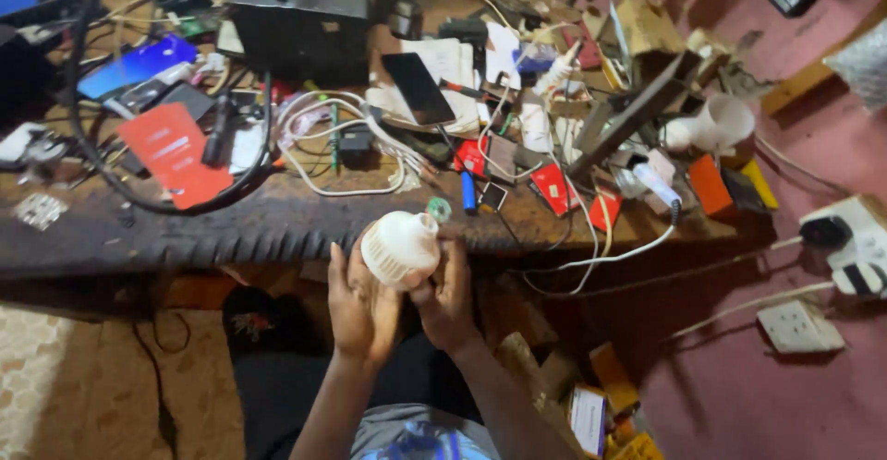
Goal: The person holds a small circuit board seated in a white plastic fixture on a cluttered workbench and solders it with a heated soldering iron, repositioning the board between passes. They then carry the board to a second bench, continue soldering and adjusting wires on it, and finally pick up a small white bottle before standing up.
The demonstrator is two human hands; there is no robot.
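Note:
Both of my hands hold a white bulb housing (399, 246) just in front of the workbench edge. My left hand (358, 305) cups it from the left and below. My right hand (445, 296) grips it from the right, fingers pointing up along its side. The housing is ribbed, with a narrower neck pointing up and to the right. A small green ring (439, 209) lies on the bench right behind it.
The dark wooden workbench (231, 229) is crowded with white cables (342, 137), a black phone (418, 88), a red card (176, 155), a black box (300, 17) and a white lamp part (716, 126). White sockets (799, 326) lie on the red floor at right.

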